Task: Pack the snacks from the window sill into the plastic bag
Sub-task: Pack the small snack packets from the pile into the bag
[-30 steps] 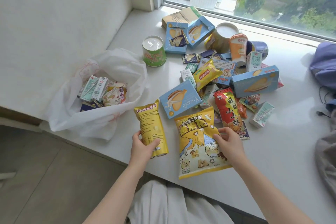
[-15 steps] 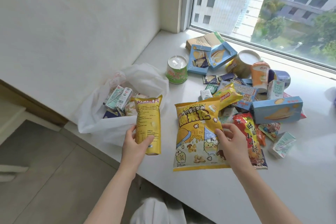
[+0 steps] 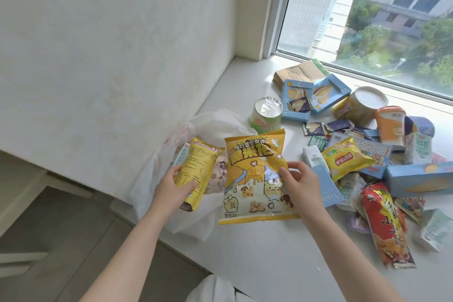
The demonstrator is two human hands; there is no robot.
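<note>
My left hand (image 3: 171, 187) grips a narrow yellow snack packet (image 3: 198, 167) and holds it over the mouth of the white plastic bag (image 3: 215, 122), which lies on the sill by the left wall with several snacks inside. My right hand (image 3: 301, 185) pinches the right edge of a large yellow popcorn bag (image 3: 252, 179), lifted and tilted just right of the plastic bag. On the white window sill (image 3: 269, 252) to the right lies a pile of snacks: a yellow chip bag (image 3: 348, 158), a red packet (image 3: 384, 223), blue boxes (image 3: 421, 179).
A green cup (image 3: 266, 115), a yellow tub (image 3: 360, 105) and an orange cup (image 3: 389, 125) stand behind the pile near the window. The sill's front edge drops to the floor at lower left. White cloth shows at the bottom edge.
Both hands lifted their packets off the sill and carried them left, toward the plastic bag. The narrow yellow packet now hangs over the bag's opening. The view has swung left.
</note>
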